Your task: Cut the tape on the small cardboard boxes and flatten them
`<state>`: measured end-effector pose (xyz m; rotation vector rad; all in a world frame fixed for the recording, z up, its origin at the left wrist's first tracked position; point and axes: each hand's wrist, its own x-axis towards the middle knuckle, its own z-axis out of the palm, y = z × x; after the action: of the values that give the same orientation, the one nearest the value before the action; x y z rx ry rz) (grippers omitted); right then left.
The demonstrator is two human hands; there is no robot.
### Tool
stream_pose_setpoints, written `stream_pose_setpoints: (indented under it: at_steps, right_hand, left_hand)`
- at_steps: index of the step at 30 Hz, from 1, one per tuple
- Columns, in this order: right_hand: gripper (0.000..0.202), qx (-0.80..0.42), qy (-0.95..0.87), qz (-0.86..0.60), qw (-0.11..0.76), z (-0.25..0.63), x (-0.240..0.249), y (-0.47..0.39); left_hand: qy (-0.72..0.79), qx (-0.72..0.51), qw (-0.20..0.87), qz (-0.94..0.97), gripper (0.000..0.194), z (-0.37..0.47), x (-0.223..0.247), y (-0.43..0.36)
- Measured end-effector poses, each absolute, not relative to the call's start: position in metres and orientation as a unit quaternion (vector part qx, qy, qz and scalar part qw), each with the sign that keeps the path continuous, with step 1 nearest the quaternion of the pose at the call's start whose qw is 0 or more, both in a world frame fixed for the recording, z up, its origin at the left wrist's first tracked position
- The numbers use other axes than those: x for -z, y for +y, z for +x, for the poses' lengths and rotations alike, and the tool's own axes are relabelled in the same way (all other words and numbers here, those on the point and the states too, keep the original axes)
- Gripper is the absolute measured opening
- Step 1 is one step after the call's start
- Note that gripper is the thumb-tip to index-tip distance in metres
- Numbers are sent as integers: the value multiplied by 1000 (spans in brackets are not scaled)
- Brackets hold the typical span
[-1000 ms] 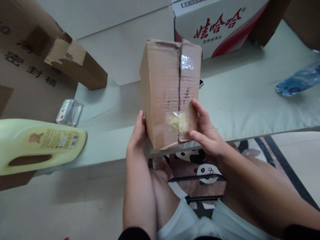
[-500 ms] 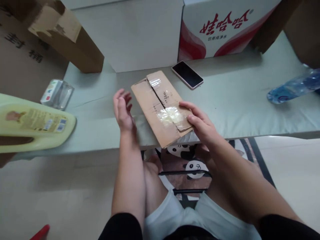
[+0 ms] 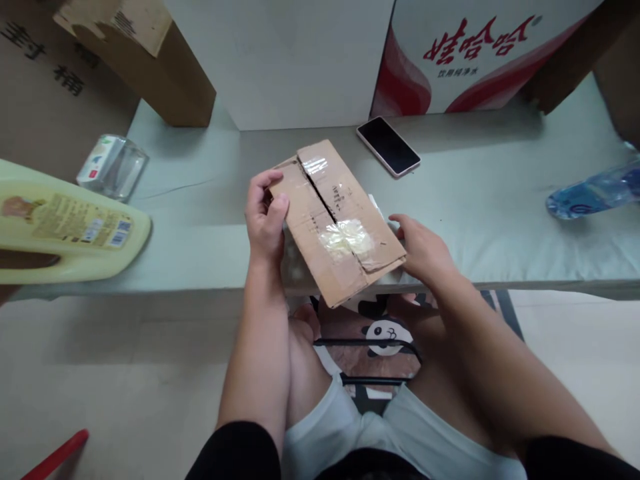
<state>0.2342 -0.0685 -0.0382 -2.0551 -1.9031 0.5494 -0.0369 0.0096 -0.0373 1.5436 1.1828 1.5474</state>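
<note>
A flat brown cardboard box (image 3: 333, 223), with clear tape and a dark seam across its top, is held tilted at the front edge of the cloth-covered table (image 3: 480, 213). My left hand (image 3: 267, 217) grips its upper left edge, thumb on top and fingers curled beneath. My right hand (image 3: 425, 250) is by the lower right corner, its index finger reaching out past the box; its other fingers are partly hidden. A bit of something white shows behind the box's right edge. Beyond the box lies a phone (image 3: 389, 147), screen up.
A yellow-green jug (image 3: 100, 247) and a clear container (image 3: 113, 167) are at the left. At the right lies a blue-labelled bottle (image 3: 593, 190). Behind stand a tall brown carton (image 3: 185, 87), a white box (image 3: 300, 67) and a red-and-white box (image 3: 465, 87).
My left hand, earlier apart from the box, has closed on its left edge. My right hand has moved off the top of the box to its lower right side. The view has shifted slightly.
</note>
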Motion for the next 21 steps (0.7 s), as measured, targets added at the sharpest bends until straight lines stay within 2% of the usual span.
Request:
stream_pose_setpoints:
  at_steps: [3, 6, 10, 13, 15, 16, 20, 21]
  right_hand:
    - [64, -204, -642, -724, 149, 232, 37, -68]
    - [50, -232, -610, -728, 209, 237, 30, -67]
    - [45, -274, -591, -657, 379, 242, 17, -76]
    - [22, -321, -553, -567, 519, 237, 2, -90]
    - [15, -323, -552, -494, 589, 233, -10, -100]
    - [21, -321, -564, -447, 616, 231, -16, -104]
    - [71, -318, -588, -343, 659, 229, -35, -113]
    - [73, -311, -584, -353, 662, 228, -37, -114]
  left_hand:
    - [446, -594, 319, 589, 53, -36, 38, 10]
    - [438, -603, 307, 592, 52, -35, 38, 9]
    - [443, -604, 300, 590, 47, -32, 36, 7]
    - [460, -600, 301, 581, 43, -28, 33, 6]
    - [464, -604, 301, 573, 40, -23, 32, 4]
    - [466, -607, 300, 569, 39, -20, 31, 4]
    - [476, -622, 282, 554, 32, -11, 33, 1]
    - [478, -624, 279, 552, 30, -9, 33, 1]
